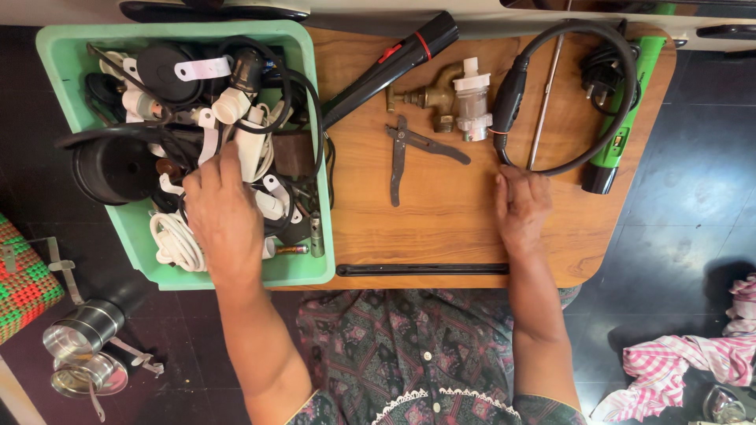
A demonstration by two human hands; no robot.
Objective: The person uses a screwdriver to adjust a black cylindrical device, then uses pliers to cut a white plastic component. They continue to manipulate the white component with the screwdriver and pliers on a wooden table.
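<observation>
The left hand point(224, 216) digs into the green tray point(303, 271), grip spread loosely over white clips point(272, 201) and cables beneath it, holding nothing; best lift tangled cords slowly. The right hand point(521, 208) rests flat and empty on the bench point(441, 228).

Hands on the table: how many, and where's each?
2. The left hand reaches into the green bin among the cables and white clips; the right hand rests flat on the wooden table, below the black cable. No others show.
</observation>
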